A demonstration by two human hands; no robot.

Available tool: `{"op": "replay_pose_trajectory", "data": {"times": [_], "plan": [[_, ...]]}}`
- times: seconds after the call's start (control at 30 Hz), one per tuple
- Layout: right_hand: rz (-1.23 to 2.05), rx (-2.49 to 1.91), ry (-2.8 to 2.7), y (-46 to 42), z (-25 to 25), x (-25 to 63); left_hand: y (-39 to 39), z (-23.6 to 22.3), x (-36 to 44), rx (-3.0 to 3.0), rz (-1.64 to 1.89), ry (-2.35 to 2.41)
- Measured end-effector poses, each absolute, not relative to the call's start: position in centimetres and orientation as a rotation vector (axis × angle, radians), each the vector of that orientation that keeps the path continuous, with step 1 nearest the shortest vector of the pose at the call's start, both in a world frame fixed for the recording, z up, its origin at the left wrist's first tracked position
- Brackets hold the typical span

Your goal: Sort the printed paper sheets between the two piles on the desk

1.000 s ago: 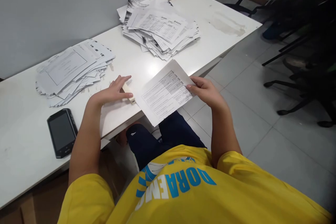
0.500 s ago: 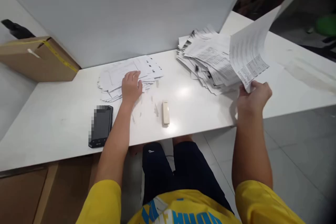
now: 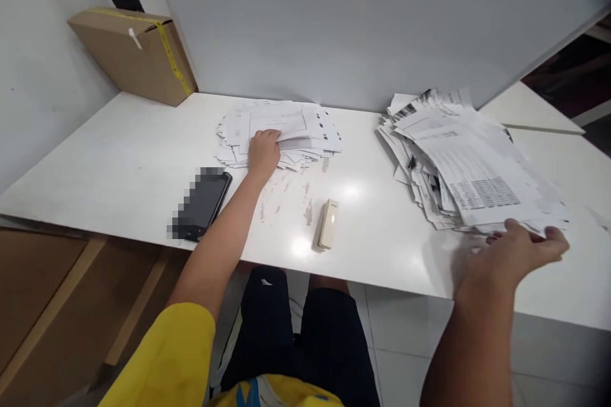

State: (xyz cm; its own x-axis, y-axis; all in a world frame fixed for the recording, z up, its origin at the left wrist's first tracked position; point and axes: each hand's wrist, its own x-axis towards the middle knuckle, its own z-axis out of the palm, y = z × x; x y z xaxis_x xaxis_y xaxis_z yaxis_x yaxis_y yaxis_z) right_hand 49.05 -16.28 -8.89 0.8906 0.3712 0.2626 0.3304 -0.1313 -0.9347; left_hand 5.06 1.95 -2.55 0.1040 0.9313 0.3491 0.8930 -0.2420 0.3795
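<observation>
At the left stack of papers, my left hand has its fingers closed on the near edge of the top printed sheet, which lifts slightly off the pile. My right hand is open, fingers apart, by the near edge of the larger, messy right stack. A printed sheet with a dense table lies on top of that stack, just beyond my right fingertips. Between the two stacks, close to the table's front edge, sits a small cream oblong object that looks like a stapler.
A black handheld device, partly pixelated, lies left of my left forearm. A cardboard box with yellow tape leans in the back left corner. A grey partition rises behind the white table. Cardboard shows below the table.
My left hand has gone from the cream object to the left stack and taken hold of a sheet. My right hand has carried its sheet onto the right stack and let go. The view has turned left.
</observation>
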Motion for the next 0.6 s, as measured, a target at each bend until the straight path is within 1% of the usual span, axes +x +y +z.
{"op": "replay_pose_trajectory", "data": {"times": [0.1,0.27,0.43,0.6], "plan": [[-0.159,-1.687,-0.400,-16.4,-8.0,47.6,1.9,-2.6,5.0,2.262,0.801,1.910],[-0.302,-1.705,-0.646,-16.5,-6.3,44.2,1.6,-3.1,4.9,2.132,0.815,2.087],[-0.229,-1.699,-0.844,-16.5,-6.1,42.7,1.5,-3.3,4.8,1.931,0.833,2.213],[-0.238,-1.815,-0.861,-16.3,-6.0,42.3,1.4,-3.2,4.7,1.790,0.807,2.303]]}}
